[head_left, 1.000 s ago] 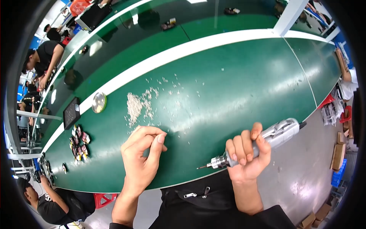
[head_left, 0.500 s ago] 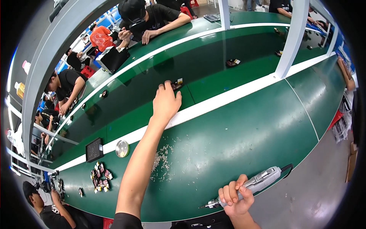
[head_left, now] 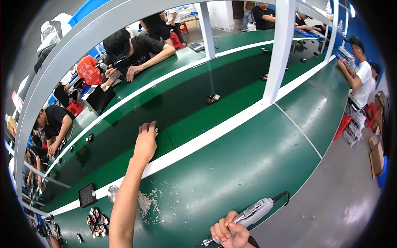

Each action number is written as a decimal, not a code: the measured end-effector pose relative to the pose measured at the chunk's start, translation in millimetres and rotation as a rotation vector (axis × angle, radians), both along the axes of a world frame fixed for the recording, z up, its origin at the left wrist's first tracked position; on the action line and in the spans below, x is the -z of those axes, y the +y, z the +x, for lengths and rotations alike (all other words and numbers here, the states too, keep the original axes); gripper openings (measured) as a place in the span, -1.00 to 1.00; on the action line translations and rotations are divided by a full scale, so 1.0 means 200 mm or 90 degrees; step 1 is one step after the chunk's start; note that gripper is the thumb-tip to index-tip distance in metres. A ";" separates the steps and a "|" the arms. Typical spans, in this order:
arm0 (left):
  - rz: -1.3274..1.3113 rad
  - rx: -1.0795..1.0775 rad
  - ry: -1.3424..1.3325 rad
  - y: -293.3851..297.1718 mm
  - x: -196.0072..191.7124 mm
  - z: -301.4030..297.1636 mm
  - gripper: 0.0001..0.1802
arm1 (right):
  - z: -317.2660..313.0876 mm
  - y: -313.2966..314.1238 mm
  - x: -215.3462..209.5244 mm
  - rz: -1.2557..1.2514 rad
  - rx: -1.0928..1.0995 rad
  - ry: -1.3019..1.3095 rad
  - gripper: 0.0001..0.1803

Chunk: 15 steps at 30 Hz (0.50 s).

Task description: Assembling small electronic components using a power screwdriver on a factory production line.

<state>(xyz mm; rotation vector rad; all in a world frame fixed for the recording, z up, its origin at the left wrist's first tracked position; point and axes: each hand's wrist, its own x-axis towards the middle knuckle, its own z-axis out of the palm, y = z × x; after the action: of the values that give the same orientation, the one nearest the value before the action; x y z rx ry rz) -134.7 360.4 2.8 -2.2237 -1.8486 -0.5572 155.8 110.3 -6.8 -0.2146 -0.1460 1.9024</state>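
Note:
My left hand [head_left: 146, 142] reaches over the edge strip onto the green conveyor belt [head_left: 182, 120]. Its fingers bend down together around a small black part, and only a pale bit of that part shows at the fingertips. At the lower edge my right hand [head_left: 228, 229] wraps around a grey electric screwdriver [head_left: 255, 211], its bit pointing left and its cord trailing from the back end. Beside my left forearm, many tiny screws [head_left: 144, 203] lie scattered on the green table. A clear round dish [head_left: 112, 193] is partly hidden behind that forearm.
A black tray [head_left: 87, 195] sits on the table's far edge, with a cluster of small black parts [head_left: 97, 223] nearer me. Another black part [head_left: 212, 99] rides on the belt. White posts [head_left: 273, 58] rise from the edge strip. Co-workers [head_left: 136, 53] sit across the belt.
The view has swung, shifting the scene left. My left hand has closed over the small black part that lay at its fingertips. My right hand still grips the screwdriver.

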 end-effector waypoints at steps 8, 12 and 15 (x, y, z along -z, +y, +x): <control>-0.118 0.149 -0.097 -0.96 -0.24 0.28 -0.35 | -0.01 -0.08 0.04 -0.032 -0.022 0.029 -0.91; -0.210 0.210 -0.085 -1.36 -0.23 0.34 -0.28 | 0.00 -0.02 0.05 0.029 -0.015 0.005 -0.92; -0.202 0.250 -0.053 -1.49 -0.22 0.37 -0.42 | 0.02 0.02 0.00 0.017 0.019 -0.059 -0.89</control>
<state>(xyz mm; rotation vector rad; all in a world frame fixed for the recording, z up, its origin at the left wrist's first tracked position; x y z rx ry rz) -61.6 61.9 46.4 -2.8449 -1.6363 -0.4468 160.7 113.5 -7.4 -0.2847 -0.2295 1.8599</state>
